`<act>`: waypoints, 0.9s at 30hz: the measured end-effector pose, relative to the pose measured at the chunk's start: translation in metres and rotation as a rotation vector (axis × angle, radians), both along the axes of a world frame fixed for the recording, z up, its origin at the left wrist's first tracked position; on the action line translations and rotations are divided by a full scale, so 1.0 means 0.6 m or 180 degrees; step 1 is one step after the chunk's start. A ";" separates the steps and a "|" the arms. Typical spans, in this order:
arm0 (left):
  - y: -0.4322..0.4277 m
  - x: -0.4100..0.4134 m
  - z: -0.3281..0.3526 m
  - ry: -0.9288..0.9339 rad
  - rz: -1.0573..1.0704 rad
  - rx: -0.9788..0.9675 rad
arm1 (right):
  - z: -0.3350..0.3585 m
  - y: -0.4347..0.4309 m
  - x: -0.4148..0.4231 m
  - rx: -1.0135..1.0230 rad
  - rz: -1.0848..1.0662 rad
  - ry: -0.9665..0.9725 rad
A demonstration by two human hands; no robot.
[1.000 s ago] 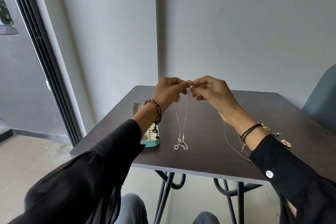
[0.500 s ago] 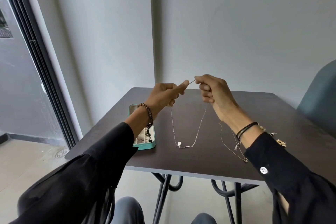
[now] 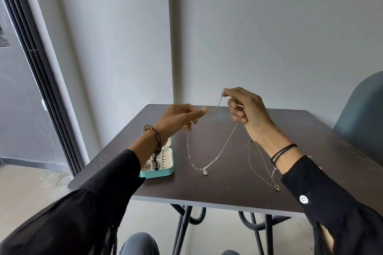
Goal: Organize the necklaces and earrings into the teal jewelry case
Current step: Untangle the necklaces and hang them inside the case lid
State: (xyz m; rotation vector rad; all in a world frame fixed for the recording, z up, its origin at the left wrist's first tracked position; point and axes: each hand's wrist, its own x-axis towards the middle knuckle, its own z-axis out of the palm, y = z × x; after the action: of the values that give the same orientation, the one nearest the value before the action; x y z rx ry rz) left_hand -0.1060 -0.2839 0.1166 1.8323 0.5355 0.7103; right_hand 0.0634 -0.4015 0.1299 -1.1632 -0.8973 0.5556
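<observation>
A thin silver necklace (image 3: 215,156) with a small pendant hangs in a loop above the dark table (image 3: 217,188). My left hand (image 3: 179,119) pinches one end of its chain, and my right hand (image 3: 246,107) pinches the other end a little higher. The pendant dangles just over the tabletop. The open teal jewelry case (image 3: 160,166) lies on the table's left side, partly hidden by my left wrist; small pieces sit in its compartments. A second fine necklace (image 3: 264,170) lies on the table under my right forearm.
A grey-blue chair back (image 3: 360,105) stands at the table's right. White walls meet in a corner right behind the table. A dark sliding-door frame (image 3: 41,80) runs along the left, with a floor drain (image 3: 64,180) below. More jewelry near my right sleeve is mostly hidden.
My hands have drawn apart, the left lower and the right higher. The necklace has opened from a narrow hanging strand into a wide loop, and its pendant has lifted off the table.
</observation>
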 end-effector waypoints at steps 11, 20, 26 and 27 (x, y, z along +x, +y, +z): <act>-0.028 0.026 0.029 -0.0198 -0.0533 0.0343 | 0.001 0.006 -0.016 -0.0094 0.0273 -0.0432; -0.007 0.006 0.047 -0.1186 -0.0018 -0.0134 | -0.068 -0.012 0.021 -0.0693 0.0343 -0.0449; 0.009 -0.011 0.039 -0.1209 0.0105 -0.0392 | -0.081 -0.016 0.030 -0.0560 0.0185 -0.0141; 0.007 -0.012 0.036 -0.1045 0.0105 -0.0379 | -0.075 -0.017 0.028 -0.0501 0.0162 -0.0162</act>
State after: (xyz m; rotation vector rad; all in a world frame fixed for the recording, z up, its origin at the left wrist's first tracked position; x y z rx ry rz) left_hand -0.1133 -0.2796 0.1379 1.5590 0.3831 0.9594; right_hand 0.0800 -0.4115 0.0851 -1.3044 -0.9421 0.6498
